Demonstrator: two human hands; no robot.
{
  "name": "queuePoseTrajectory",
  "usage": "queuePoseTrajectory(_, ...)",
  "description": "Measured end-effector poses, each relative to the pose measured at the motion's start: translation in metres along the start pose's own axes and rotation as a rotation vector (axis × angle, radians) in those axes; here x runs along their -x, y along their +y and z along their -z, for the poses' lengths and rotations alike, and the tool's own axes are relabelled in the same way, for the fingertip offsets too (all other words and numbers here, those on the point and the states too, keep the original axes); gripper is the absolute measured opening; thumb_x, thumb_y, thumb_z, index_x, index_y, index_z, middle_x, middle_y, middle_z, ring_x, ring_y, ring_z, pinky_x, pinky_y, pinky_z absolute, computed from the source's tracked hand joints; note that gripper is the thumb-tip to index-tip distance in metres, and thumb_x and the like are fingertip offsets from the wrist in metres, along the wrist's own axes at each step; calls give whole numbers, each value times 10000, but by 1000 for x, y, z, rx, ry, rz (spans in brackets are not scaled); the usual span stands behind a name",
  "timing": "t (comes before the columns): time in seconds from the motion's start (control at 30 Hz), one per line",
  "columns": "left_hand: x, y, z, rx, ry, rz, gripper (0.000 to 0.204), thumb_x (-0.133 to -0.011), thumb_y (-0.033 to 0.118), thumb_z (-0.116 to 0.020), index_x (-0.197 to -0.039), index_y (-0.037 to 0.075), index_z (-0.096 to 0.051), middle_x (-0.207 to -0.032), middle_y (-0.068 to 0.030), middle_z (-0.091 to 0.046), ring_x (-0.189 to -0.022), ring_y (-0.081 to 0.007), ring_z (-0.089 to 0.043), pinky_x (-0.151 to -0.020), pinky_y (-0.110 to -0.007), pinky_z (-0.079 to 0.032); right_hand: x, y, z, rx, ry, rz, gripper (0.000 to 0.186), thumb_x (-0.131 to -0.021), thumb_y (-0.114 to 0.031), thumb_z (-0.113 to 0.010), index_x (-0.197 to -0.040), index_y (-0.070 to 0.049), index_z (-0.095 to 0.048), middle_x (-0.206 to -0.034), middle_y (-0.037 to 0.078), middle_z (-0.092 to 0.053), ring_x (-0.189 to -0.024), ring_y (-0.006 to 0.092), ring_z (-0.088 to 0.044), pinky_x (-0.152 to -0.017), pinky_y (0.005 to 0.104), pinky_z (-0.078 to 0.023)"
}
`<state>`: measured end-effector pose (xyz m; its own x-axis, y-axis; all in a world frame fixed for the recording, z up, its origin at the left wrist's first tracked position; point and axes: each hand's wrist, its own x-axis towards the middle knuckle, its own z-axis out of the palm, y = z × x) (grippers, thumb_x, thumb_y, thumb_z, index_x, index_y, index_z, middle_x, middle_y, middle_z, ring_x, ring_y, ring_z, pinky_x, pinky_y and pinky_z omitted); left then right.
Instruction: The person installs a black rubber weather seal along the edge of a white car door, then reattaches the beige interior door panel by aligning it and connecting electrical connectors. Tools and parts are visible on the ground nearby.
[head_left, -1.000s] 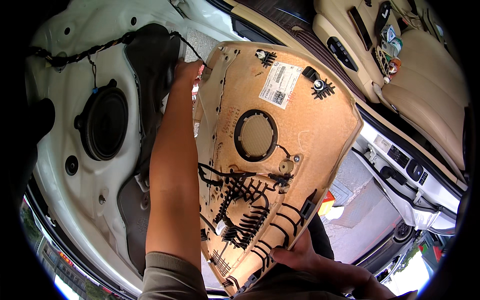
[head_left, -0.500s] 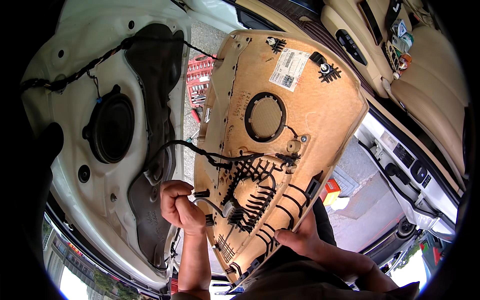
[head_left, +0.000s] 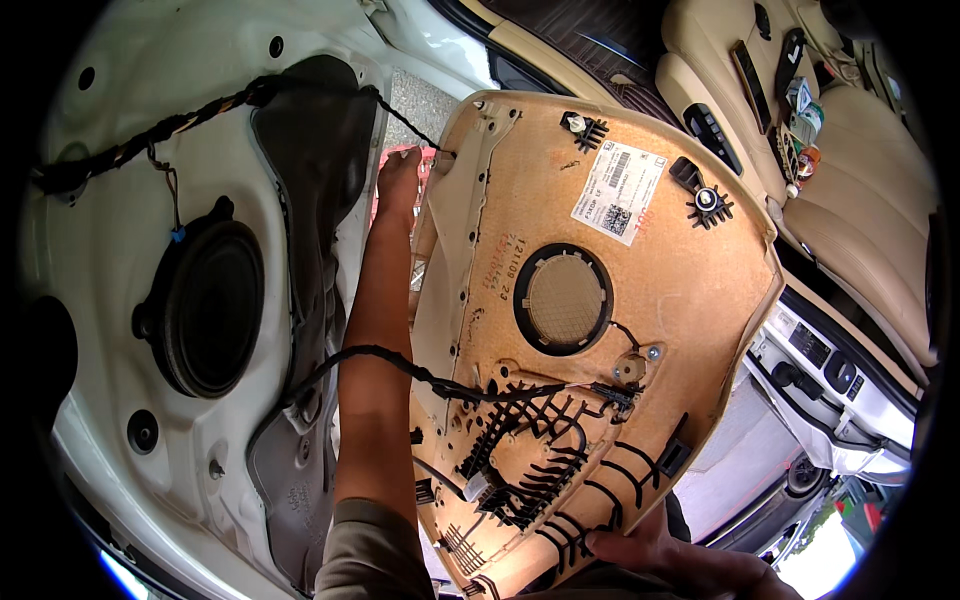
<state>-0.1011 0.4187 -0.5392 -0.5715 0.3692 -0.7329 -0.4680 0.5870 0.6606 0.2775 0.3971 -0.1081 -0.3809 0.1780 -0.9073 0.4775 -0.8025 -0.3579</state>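
Note:
The tan back of a car door trim panel is tilted in front of me, with a round speaker grille opening, black ribs and a white label. My right hand grips its lower right edge, thumb on the back face. My left arm stretches away between panel and door. My left hand is beside the panel's far left edge, over a red tool case; its fingers are mostly hidden. A black wiring harness runs from the door across my left forearm to the panel.
At left stands the bare white door shell with a black speaker and a dark grey cover sheet. A thin black cable links door and panel at the far side. Beige seats are at far right.
My left hand has left the panel's near left side, where it was closed, and reached far forward. The view has shifted, so the panel appears lower and further right. My right hand keeps its hold.

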Motion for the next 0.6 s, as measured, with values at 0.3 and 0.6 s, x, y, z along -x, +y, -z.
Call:
queuePoseTrajectory(0.3, -16, 41, -34, -103, -42, -190, 634, -894, 178, -754, -1469, 71, -509, -986, -58, -645, -858, -155, -618, -730, -314, -559, -3, -20, -6, 85, 49, -88, 688, -749, -65, -762, -1373, 41, -491, -1251, 130, -656, -1131, 226, -647, -951, 387, -547)
queuePoseTrajectory(0.6, 6, 6, -7, -294, 210, -582, 198, -1015, 177, -582, -1121, 34, -668, -886, -90, -663, -779, -216, -643, -677, -381, -519, 0, -22, -7, 77, 14, -100, 702, -762, -23, -722, -1403, 46, -446, -1269, 150, -644, -1129, 242, -652, -953, 389, -549)
